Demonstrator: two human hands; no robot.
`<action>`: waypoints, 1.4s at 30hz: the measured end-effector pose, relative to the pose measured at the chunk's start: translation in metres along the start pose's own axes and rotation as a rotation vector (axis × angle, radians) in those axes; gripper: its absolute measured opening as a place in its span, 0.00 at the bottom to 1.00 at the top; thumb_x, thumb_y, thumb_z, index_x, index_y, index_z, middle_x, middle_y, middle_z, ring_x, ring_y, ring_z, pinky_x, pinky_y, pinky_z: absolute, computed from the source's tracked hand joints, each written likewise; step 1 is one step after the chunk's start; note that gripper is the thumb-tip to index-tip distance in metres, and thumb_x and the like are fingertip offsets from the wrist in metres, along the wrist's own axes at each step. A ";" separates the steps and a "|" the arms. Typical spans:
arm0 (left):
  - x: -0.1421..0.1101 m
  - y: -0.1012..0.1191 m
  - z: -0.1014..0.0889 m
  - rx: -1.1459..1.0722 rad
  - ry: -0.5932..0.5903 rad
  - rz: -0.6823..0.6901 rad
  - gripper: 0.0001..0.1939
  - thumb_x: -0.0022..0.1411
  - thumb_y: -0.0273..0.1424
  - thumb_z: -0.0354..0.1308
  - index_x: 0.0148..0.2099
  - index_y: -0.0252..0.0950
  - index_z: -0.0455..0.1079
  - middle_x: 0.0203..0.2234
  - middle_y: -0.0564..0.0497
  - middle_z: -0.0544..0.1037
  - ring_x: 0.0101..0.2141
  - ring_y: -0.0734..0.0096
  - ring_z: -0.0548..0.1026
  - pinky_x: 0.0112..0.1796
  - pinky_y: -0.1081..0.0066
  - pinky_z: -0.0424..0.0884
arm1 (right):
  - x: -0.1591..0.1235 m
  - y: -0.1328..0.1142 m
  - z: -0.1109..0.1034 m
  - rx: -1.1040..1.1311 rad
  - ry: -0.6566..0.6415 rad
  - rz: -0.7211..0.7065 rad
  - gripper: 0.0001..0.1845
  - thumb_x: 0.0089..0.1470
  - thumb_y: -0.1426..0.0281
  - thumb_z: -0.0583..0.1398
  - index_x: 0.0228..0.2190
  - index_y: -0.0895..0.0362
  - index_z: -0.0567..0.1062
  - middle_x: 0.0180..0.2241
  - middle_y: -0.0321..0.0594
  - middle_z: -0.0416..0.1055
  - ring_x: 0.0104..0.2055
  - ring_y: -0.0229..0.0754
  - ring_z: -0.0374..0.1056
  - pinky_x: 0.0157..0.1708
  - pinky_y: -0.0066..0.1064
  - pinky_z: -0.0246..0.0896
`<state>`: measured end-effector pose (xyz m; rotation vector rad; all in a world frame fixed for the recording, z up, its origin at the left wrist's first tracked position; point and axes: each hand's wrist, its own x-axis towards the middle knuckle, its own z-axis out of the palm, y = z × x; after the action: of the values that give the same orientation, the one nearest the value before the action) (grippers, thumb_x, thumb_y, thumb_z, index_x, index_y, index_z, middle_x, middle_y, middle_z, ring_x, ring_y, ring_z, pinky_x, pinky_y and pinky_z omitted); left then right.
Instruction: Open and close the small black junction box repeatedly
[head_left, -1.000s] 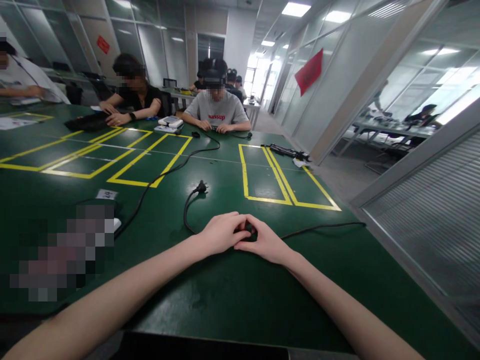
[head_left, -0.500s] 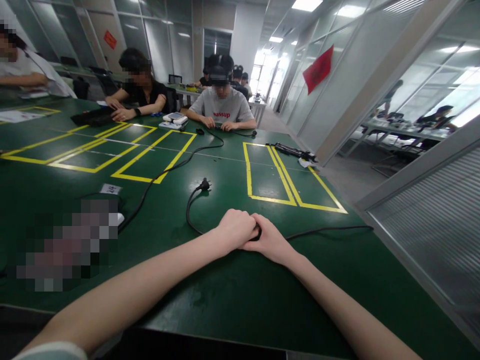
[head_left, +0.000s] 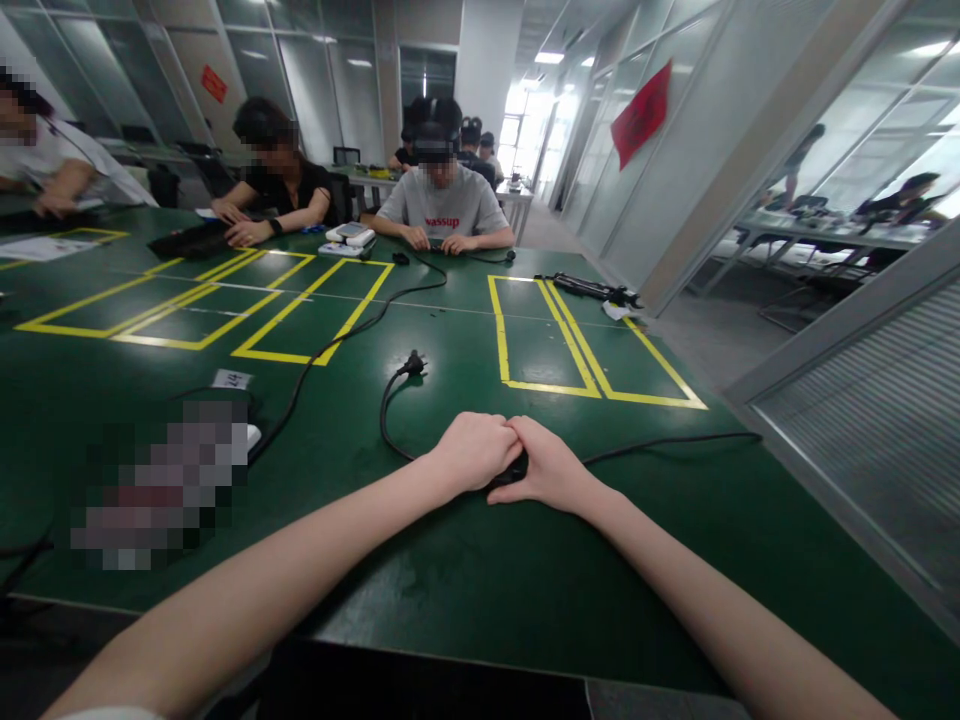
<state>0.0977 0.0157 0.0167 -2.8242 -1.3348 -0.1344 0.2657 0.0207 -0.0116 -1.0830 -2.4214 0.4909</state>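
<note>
My left hand (head_left: 478,452) and my right hand (head_left: 551,467) meet just above the green table (head_left: 420,610). Between them is a black power adapter (head_left: 514,470), mostly covered by the fingers. The left hand is closed on its left end, knuckles up. My right hand grips the other end, thumb below and fingers above. From the left side a black cord curves round to a plug (head_left: 413,364) lying on the table, prongs pointing right. A thinner black cable (head_left: 667,441) leaves the right hand and runs toward the table's right edge.
Yellow tape rectangles (head_left: 551,387) mark the table. A pixelated object (head_left: 161,490) lies at the left beside a small paper label (head_left: 232,379). A folded black stand (head_left: 589,290) rests near the right edge. Co-workers sit opposite, one in a grey shirt (head_left: 442,205).
The view has shifted slightly. More of the black adapter shows between my hands, with the right thumb lower and further from the fingers. Both hands keep their hold.
</note>
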 end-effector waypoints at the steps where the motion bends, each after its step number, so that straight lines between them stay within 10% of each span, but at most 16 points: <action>1: 0.000 0.000 -0.001 0.002 -0.005 0.007 0.21 0.77 0.35 0.46 0.41 0.34 0.80 0.36 0.43 0.81 0.37 0.59 0.81 0.36 0.65 0.72 | 0.000 0.000 -0.001 -0.017 -0.001 -0.012 0.35 0.33 0.53 0.78 0.33 0.53 0.66 0.34 0.38 0.71 0.37 0.49 0.70 0.34 0.37 0.65; 19: -0.006 0.005 0.005 -0.110 0.279 0.029 0.20 0.72 0.40 0.55 0.58 0.31 0.65 0.58 0.36 0.71 0.60 0.53 0.68 0.59 0.55 0.65 | -0.003 0.000 -0.023 -0.059 0.001 -0.035 0.36 0.39 0.48 0.75 0.43 0.54 0.70 0.41 0.46 0.75 0.42 0.57 0.74 0.42 0.46 0.69; 28: -0.004 -0.001 0.008 -0.154 0.193 0.087 0.31 0.71 0.44 0.55 0.65 0.26 0.61 0.71 0.27 0.54 0.71 0.51 0.54 0.66 0.52 0.57 | -0.007 0.008 -0.009 -0.148 0.137 -0.106 0.54 0.40 0.40 0.70 0.60 0.56 0.64 0.58 0.57 0.68 0.59 0.67 0.65 0.59 0.61 0.57; 33: -0.004 0.000 0.010 -0.065 0.093 0.156 0.23 0.69 0.40 0.56 0.58 0.30 0.71 0.67 0.32 0.64 0.69 0.48 0.58 0.67 0.49 0.54 | -0.009 -0.001 -0.007 -0.112 0.320 -0.123 0.43 0.55 0.41 0.60 0.61 0.57 0.64 0.64 0.59 0.61 0.66 0.67 0.58 0.64 0.60 0.53; 42: -0.001 -0.009 0.021 -0.031 -0.018 0.225 0.37 0.67 0.42 0.59 0.73 0.35 0.58 0.73 0.36 0.54 0.72 0.43 0.49 0.68 0.45 0.49 | -0.003 -0.030 0.017 -0.044 0.072 -0.333 0.46 0.56 0.56 0.66 0.69 0.58 0.58 0.67 0.57 0.61 0.70 0.61 0.57 0.68 0.59 0.50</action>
<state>0.0915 0.0215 -0.0044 -2.9820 -1.0154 -0.1278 0.2404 -0.0024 -0.0124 -0.6795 -2.4894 0.2840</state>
